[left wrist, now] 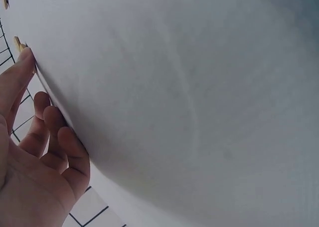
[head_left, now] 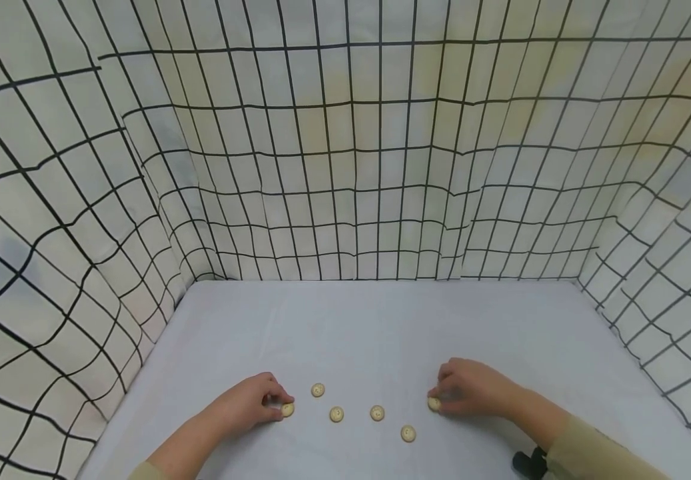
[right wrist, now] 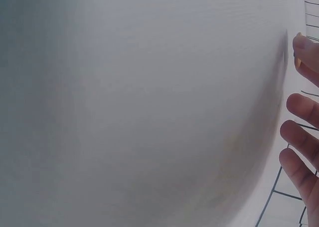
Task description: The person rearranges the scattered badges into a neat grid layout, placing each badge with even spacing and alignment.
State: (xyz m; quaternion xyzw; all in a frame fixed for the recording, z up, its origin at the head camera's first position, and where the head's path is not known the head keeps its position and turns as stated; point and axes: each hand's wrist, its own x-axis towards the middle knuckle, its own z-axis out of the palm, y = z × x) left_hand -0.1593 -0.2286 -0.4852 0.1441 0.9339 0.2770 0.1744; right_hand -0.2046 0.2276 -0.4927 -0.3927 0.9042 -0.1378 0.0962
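On the white tabletop, my left hand point(head_left: 252, 402) pinches a round cream button point(head_left: 288, 409) between thumb and index finger. In the left wrist view the thumb and index fingertip meet at the button point(left wrist: 20, 45), with the other fingers curled below. Over to the right, my right hand point(head_left: 474, 390) pinches another cream button point(head_left: 434, 404) by its edge. The right wrist view shows this button point(right wrist: 298, 61) partly hidden by the fingers. Between the hands lie several more buttons, among them one farther back point(head_left: 318, 390) and one nearer the front point(head_left: 408, 433).
Two more buttons, one left of centre point(head_left: 336, 414) and one near the middle point(head_left: 377, 413), rest on the white table point(head_left: 381, 333). White walls with a black grid point(head_left: 333, 167) enclose the back and sides. A black wrist device point(head_left: 530, 463) sits by the right sleeve.
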